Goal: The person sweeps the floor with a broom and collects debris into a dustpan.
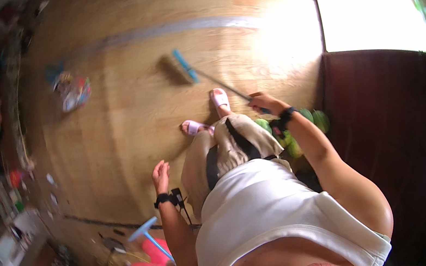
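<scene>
Head view, read from left to right: clutter is banked along the left wall, and a small heap of litter (72, 92) is seen on the wooden floor (129, 123), well apart from the person. The left hand (161, 175) is held free beside the body, fingers loosely spread, nothing gripped. A broom (187, 68) is held by the right hand (263, 103), whose fingers are closed around the upper end of the handle. Its long axis is laid diagonally, from that hand up and leftward to the blue-backed brush head, which rests on the floor ahead of the pink sandals (205, 115). Open floor is left between brush and litter. Rightward, room is closed off by a dark wall (385, 107) and green round objects (295, 131) at its foot.
</scene>
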Demonstrator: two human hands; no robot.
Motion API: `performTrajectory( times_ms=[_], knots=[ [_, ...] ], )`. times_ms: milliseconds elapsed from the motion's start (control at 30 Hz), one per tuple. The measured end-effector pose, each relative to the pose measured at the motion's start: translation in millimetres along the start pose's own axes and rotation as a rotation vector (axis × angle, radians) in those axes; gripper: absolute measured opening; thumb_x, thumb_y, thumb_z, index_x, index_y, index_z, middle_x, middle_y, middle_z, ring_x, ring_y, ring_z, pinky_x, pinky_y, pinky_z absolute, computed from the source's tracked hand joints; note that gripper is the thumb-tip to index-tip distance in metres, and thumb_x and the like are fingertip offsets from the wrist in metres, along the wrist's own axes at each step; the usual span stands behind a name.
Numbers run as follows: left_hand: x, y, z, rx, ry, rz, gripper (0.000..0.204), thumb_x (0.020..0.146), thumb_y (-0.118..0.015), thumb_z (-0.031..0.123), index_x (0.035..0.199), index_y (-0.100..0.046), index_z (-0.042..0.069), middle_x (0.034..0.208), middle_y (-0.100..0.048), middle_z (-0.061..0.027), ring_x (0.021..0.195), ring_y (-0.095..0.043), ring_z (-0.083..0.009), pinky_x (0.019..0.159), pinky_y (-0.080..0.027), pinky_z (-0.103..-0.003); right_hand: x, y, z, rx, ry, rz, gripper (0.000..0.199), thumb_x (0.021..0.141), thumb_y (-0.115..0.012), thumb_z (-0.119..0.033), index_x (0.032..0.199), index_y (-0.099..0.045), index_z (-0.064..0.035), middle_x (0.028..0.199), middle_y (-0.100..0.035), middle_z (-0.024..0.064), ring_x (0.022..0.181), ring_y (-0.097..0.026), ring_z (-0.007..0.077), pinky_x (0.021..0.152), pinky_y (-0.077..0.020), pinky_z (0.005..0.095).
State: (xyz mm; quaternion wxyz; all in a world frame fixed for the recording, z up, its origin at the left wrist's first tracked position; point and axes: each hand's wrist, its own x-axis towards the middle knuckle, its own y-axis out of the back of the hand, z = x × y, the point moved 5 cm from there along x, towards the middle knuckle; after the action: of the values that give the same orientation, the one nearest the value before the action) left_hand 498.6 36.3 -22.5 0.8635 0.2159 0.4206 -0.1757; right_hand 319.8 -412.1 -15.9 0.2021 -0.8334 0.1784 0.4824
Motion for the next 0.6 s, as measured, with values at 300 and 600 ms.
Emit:
performTrajectory(
  times_ms=[300, 600],
  knots=[
    [-12, 57, -72, -0.122, 0.148, 0.054, 0.036, 0.084, -0.057, 0.028, 0.114, -0.053, 0.007, 0.104, -0.059, -0.0071, 0.095, -0.056, -0.0174, 0.076, -0.047, -0.031, 24, 13, 32, -0.140, -0.086, 0.165, 0.014, 0.080, -0.053, -0.009, 0.068, -0.048, -0.0036, 0.051, -0.047, 0.0033, 0.040, -0.041, 0.0138, 0.038, -0.0341, 0.0290],
    [-37, 100, -121, -0.323, 0.176, 0.179, 0.037, 0.085, -0.056, 0.023, 0.116, -0.051, 0.004, 0.103, -0.059, -0.0075, 0.090, -0.056, -0.0161, 0.073, -0.046, -0.028, 59, -229, 34, -0.358, 0.023, -0.373, 0.021, 0.080, -0.054, -0.012, 0.061, -0.051, -0.0024, 0.054, -0.048, 0.0023, 0.045, -0.047, 0.0107, 0.041, -0.0368, 0.0251]
  ],
)
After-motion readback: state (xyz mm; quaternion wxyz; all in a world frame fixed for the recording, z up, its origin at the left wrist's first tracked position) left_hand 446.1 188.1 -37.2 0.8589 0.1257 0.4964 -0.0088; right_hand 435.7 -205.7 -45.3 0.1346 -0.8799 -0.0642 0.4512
